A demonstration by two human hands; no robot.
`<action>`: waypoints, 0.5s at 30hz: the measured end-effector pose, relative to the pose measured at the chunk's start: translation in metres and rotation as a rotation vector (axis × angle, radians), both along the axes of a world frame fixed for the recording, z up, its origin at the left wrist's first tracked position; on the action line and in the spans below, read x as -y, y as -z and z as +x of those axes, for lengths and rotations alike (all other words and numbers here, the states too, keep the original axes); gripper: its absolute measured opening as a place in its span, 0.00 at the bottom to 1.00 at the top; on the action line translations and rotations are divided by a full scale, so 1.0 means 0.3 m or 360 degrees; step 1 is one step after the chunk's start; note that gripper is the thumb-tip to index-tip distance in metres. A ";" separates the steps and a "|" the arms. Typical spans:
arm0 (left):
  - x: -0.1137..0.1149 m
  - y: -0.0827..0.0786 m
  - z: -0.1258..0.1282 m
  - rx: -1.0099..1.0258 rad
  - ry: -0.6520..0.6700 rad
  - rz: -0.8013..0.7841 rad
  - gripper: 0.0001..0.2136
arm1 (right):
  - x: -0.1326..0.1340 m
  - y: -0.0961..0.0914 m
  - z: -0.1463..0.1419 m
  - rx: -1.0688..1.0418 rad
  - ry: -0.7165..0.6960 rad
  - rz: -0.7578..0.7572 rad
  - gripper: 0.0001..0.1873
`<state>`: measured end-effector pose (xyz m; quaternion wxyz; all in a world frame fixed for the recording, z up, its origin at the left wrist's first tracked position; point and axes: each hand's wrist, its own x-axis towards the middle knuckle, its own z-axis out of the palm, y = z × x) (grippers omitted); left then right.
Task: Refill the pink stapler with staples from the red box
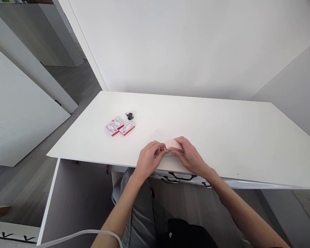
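Head view only — I'm looking forward and steeply down, near my left hand (149, 156) and right hand (190, 155) mid-frame; wide, most of table (229, 134) in, wall (183, 44) up top, trousers (142, 213) below.

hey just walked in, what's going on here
A person at a white desktop is handling a pale pink block-shaped object near the front edge. The right hand holds it, while the left hand has its fingertips at its left end; what they pinch is too small to tell. Farther left lie three red-and-white boxes and a small black item.
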<state>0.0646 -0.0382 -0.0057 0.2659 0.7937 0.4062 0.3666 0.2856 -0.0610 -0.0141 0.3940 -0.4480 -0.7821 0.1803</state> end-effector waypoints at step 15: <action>-0.002 0.011 0.001 -0.0167 0.0029 0.0132 0.07 | 0.030 -0.006 -0.026 -0.0683 -0.0190 -0.0466 0.15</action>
